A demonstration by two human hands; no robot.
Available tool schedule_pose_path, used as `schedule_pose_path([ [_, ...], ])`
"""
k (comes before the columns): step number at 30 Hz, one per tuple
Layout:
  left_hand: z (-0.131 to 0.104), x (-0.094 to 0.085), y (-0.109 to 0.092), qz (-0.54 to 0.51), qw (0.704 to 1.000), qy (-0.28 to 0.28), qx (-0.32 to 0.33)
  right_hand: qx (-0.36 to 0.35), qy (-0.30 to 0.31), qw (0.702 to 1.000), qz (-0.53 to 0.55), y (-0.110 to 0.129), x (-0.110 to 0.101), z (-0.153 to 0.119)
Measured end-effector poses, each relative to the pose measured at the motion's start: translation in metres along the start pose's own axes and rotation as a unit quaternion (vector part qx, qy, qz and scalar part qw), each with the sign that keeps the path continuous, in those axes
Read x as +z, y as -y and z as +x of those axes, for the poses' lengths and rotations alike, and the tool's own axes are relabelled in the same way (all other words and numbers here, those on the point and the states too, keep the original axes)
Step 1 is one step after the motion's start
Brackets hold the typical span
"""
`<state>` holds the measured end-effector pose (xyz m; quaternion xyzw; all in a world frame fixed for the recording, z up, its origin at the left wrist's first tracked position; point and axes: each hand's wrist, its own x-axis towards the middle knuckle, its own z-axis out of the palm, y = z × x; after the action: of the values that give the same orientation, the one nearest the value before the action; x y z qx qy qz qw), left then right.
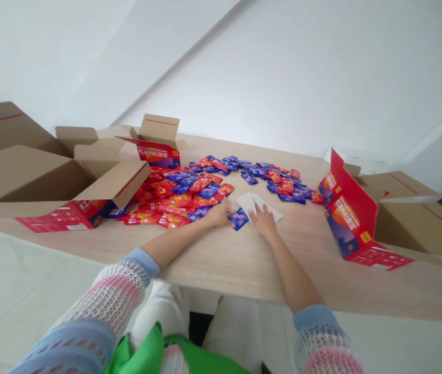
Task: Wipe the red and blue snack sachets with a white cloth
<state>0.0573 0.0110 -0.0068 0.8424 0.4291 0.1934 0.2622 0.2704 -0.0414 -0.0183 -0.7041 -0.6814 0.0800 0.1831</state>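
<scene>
A white cloth (247, 202) lies on the desk (221, 265), thin and soft-looking, spread in two overlapping flaps with uneven edges; the right hand (263, 221) rests over its middle, palm down. Just left of it, a small blue-purple sachet (238, 219) with pale print lies flat and slightly askew, its near edge beside the fingers of the left hand (220, 213). Farther left spreads a loose heap of similar sachets (178, 200), red-orange and blue-purple, glossy and plump, overlapping at many angles, the red ones mostly toward the near side.
</scene>
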Motion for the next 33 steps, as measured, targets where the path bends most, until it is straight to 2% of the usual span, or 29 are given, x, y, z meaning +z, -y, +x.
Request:
schedule_pose_path([
  [3, -0.007, 0.006, -0.007, -0.018, 0.998, -0.044, -0.039, -0.058, 0.018, 0.998, 0.008, 0.001, 0.000, -0.004],
  [6, -0.016, 0.009, -0.012, 0.004, 0.995, -0.082, -0.055, -0.146, 0.078, 0.986, 0.037, 0.008, -0.001, -0.013],
  [9, -0.022, 0.006, -0.014, 0.045, 0.994, -0.091, -0.032, -0.225, 0.143, 0.961, 0.076, 0.014, -0.005, -0.020],
  [11, -0.024, 0.002, -0.016, 0.054, 0.996, -0.074, -0.003, -0.243, 0.160, 0.952, 0.098, 0.015, -0.007, -0.020],
  [17, -0.030, -0.002, -0.027, 0.079, 0.994, -0.062, 0.042, -0.156, 0.171, 0.956, 0.179, 0.002, -0.010, -0.008],
  [20, -0.037, 0.000, -0.031, 0.086, 0.993, -0.058, 0.061, -0.114, 0.160, 0.948, 0.251, -0.003, -0.014, -0.008],
  [25, -0.043, 0.001, -0.034, 0.091, 0.995, -0.038, 0.020, -0.010, 0.262, 0.883, 0.389, -0.004, -0.024, -0.020],
  [27, -0.042, 0.003, -0.034, 0.079, 0.996, -0.040, -0.005, 0.026, 0.223, 0.873, 0.432, -0.005, -0.027, -0.020],
  [31, -0.040, 0.008, -0.030, 0.056, 0.997, -0.047, 0.004, 0.095, -0.007, 0.866, 0.492, -0.021, -0.039, -0.006],
  [33, -0.041, 0.009, -0.029, 0.074, 0.996, -0.041, 0.021, 0.131, -0.119, 0.866, 0.468, -0.038, -0.048, 0.002],
])
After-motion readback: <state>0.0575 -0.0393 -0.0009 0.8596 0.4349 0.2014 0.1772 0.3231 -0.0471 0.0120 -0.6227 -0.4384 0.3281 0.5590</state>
